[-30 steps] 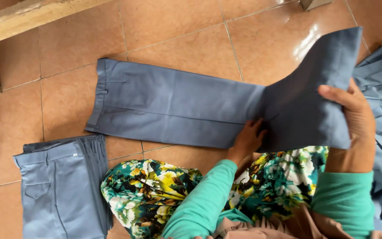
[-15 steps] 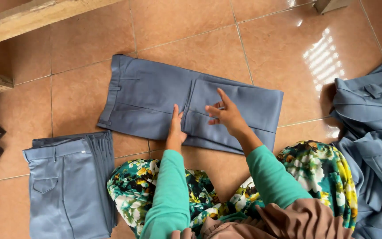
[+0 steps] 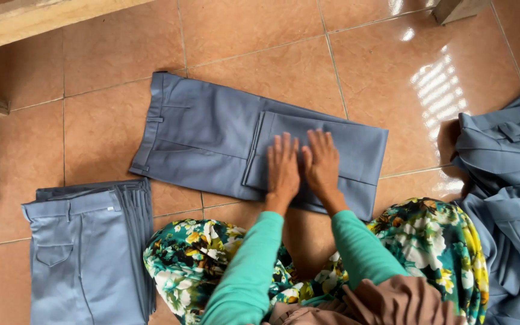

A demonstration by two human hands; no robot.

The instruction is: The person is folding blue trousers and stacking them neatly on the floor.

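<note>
Here, at lower left, a stack of folded trousers lies on the tiled floor. At centre, the grey-blue trousers lie folded once; left hand and right hand press flat, fingers spread, gripping nothing. At right sits an unfolded pile. This looks like smoothing the fold.

Both hands lay flat, side by side, on a pair of grey-blue trousers folded in half on the orange tiled floor. The left hand and right hand pressed the doubled-over legs, fingers spread. A stack of folded trousers sat at the left, and a heap of unfolded grey-blue garments at the right.
</note>
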